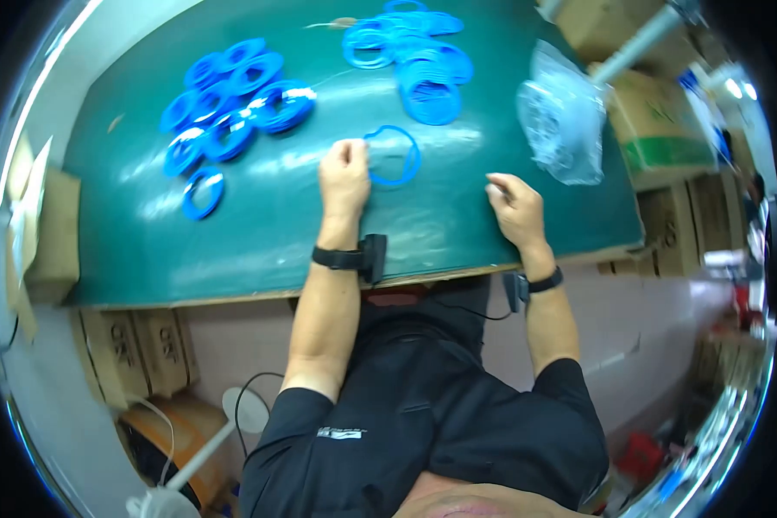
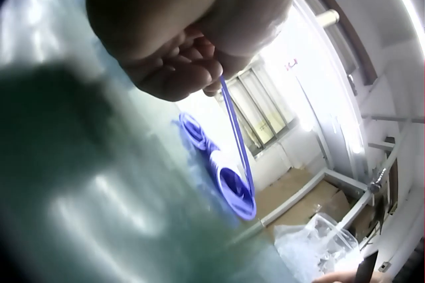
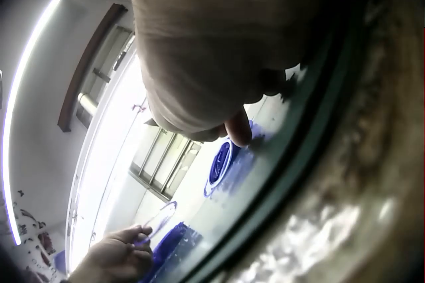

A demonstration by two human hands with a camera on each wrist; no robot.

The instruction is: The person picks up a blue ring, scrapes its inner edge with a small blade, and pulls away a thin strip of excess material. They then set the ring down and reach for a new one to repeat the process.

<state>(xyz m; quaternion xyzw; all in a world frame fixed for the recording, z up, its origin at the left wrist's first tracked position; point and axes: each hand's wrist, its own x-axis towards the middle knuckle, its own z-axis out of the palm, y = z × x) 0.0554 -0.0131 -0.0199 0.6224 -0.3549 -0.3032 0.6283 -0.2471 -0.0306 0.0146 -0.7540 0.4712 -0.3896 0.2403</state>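
Note:
My left hand (image 1: 345, 180) pinches a thin blue ring (image 1: 418, 160) by its left side, above the green table (image 1: 259, 255). In the left wrist view the ring (image 2: 238, 134) slants down from the fingertips, and my fingers curl in toward the palm. My right hand (image 1: 518, 211) is to the right, near the table's front edge, with loosely curled fingers and nothing visible in them. Beyond the ring lies a spread pile of flat blue rings (image 1: 430, 102). Several glossy bundles of blue rings (image 1: 226, 147) sit left of my left hand, with one smaller bundle (image 1: 190, 203) nearest me.
A clear plastic bag (image 1: 570, 129) lies at the table's right side. Cardboard boxes (image 1: 665, 116) stand beyond that edge, and another carton (image 1: 56, 229) stands off the left edge. More boxes (image 1: 138, 350) are below the table at left. A small tan item (image 1: 344, 23) lies far back.

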